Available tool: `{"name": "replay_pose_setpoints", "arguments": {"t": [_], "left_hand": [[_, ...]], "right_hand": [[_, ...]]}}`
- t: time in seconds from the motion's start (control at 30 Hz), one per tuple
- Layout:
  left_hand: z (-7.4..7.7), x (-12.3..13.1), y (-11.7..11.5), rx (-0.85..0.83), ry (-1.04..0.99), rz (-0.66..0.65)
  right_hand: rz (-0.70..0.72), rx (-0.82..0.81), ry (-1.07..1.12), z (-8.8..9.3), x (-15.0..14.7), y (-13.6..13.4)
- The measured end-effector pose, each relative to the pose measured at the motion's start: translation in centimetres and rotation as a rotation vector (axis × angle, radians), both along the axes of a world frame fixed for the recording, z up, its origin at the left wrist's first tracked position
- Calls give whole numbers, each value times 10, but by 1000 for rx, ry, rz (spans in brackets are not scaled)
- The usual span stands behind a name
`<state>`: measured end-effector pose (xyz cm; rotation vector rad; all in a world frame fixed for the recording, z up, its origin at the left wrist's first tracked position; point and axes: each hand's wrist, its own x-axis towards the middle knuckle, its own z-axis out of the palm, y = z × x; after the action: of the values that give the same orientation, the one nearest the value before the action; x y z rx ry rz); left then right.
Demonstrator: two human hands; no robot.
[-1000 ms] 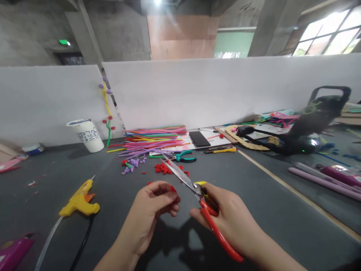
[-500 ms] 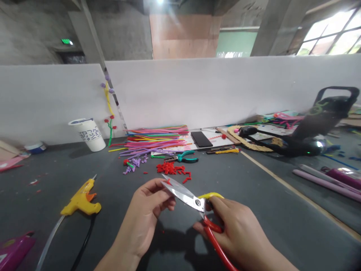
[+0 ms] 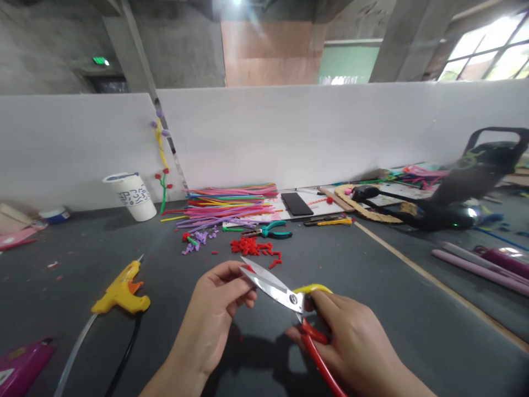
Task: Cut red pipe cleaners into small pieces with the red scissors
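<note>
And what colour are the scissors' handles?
The scissors have one red handle and one yellow handle, as the head view shows.

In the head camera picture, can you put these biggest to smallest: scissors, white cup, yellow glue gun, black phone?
1. Scissors: largest, though they look nearer the camera than the cup
2. White cup and yellow glue gun: too alike to rank
3. Black phone: smallest

pass: tabletop (image 3: 343,256) btwn scissors (image 3: 270,288) & wood strip (image 3: 413,266) | obst: red bits (image 3: 247,246) fwd, glue gun (image 3: 119,293) L
</note>
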<state>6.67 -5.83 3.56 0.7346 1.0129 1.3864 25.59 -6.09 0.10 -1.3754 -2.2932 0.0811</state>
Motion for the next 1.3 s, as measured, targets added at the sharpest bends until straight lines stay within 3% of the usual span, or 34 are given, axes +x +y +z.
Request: {"name": "replay_pose_setpoints", "arguments": {"t": [0.37, 1.3], "left_hand": [[-1, 0, 0, 15, -50, -19], [3, -2, 0, 12, -43, -42]], "right_hand": [[16, 74, -12, 0, -2, -1], [17, 72, -37, -1, -3, 1]]}}
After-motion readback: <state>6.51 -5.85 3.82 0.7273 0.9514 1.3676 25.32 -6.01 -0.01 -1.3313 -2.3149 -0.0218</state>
